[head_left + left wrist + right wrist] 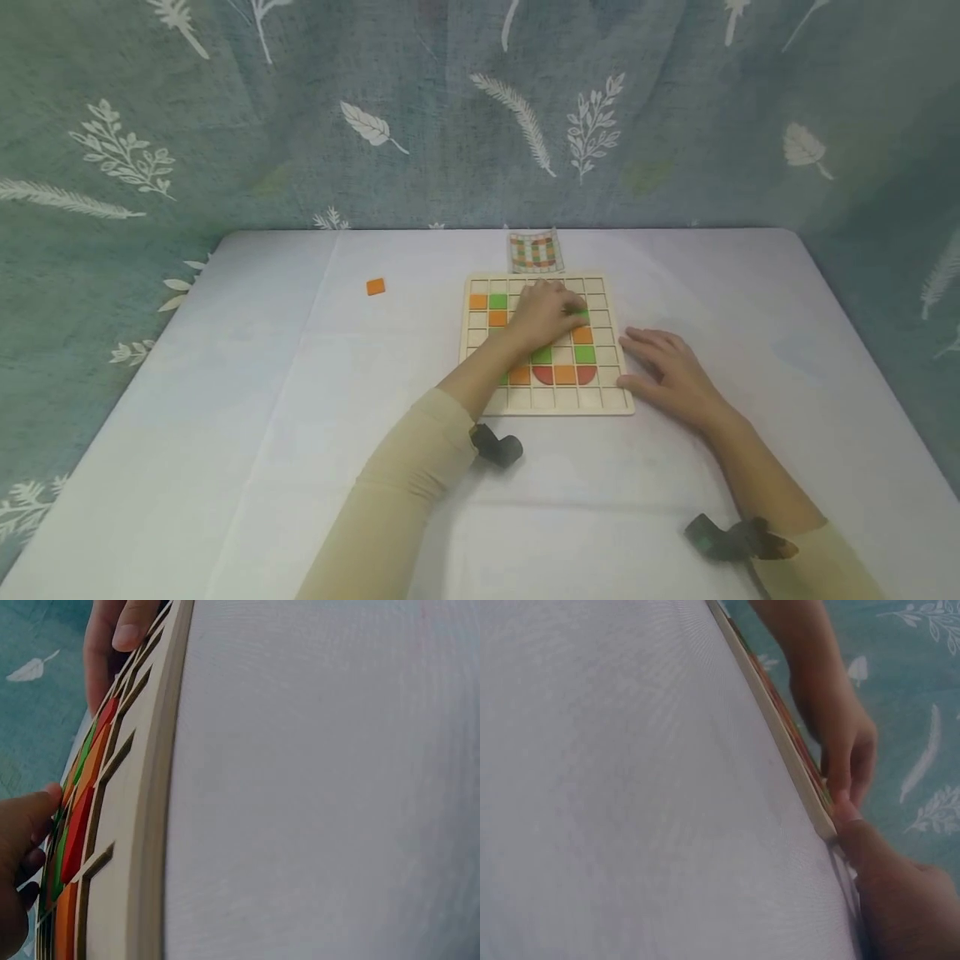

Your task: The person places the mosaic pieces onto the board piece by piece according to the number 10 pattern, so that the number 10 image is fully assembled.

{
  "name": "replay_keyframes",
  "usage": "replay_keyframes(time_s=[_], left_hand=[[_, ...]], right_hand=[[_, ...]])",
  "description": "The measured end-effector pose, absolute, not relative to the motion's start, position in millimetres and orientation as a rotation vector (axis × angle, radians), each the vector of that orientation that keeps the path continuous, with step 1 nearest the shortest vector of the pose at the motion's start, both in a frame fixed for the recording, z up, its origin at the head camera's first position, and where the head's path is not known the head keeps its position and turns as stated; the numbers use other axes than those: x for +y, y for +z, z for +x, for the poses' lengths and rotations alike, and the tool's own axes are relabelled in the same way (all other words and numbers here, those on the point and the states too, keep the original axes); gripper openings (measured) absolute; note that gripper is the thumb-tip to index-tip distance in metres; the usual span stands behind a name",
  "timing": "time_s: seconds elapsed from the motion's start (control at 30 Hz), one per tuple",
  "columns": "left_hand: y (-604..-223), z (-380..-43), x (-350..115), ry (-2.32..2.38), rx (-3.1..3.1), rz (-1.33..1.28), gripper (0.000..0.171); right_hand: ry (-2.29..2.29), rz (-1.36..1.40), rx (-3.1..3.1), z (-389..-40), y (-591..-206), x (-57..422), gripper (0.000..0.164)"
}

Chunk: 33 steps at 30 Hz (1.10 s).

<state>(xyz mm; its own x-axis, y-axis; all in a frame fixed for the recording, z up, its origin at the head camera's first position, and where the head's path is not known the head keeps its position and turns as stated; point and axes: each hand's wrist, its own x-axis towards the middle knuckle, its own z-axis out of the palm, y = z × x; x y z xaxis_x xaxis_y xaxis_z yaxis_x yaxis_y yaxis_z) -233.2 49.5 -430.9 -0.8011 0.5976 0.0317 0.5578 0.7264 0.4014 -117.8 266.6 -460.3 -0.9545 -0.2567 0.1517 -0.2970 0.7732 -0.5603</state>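
A wooden grid board (558, 400) lies on the white table and holds green, orange and red tiles. My left hand (543, 315) reaches across its upper middle. Its thumb and forefinger pinch a green tile (582, 317) near the right side, partly covered by the fingertips. Just below that tile sits an orange tile (582, 336). Along the board's right edge rests my right hand (671, 372), fingers loosely spread, holding nothing. The right thumb (866, 844) touches the board's corner in the right wrist view. My left hand and forearm hide part of the grid.
Behind the board lies a small patterned card (535, 252) with a coloured grid. A loose orange tile (375, 287) lies on the table to the left. Leaf-printed cloth (450, 150) hangs behind the white table (360, 433).
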Motion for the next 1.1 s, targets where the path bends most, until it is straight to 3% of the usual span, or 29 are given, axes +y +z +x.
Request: replay_keyframes(time_s=[0.3,0.53,1.1], left_hand=[[-427,-239,28,0.999,2.688,0.908,0.029],[-415,-252,-15,1.225,2.562,0.813,0.04],[-417,-265,-118,1.412,2.727,0.334,0.045]], right_hand=[[0.868,0.415,-2.94,-118,-462,264,0.066],[0.887,0.403,-2.935,-118,-461,263,0.067],[0.921,0.427,-2.896,-116,-461,264,0.063]])
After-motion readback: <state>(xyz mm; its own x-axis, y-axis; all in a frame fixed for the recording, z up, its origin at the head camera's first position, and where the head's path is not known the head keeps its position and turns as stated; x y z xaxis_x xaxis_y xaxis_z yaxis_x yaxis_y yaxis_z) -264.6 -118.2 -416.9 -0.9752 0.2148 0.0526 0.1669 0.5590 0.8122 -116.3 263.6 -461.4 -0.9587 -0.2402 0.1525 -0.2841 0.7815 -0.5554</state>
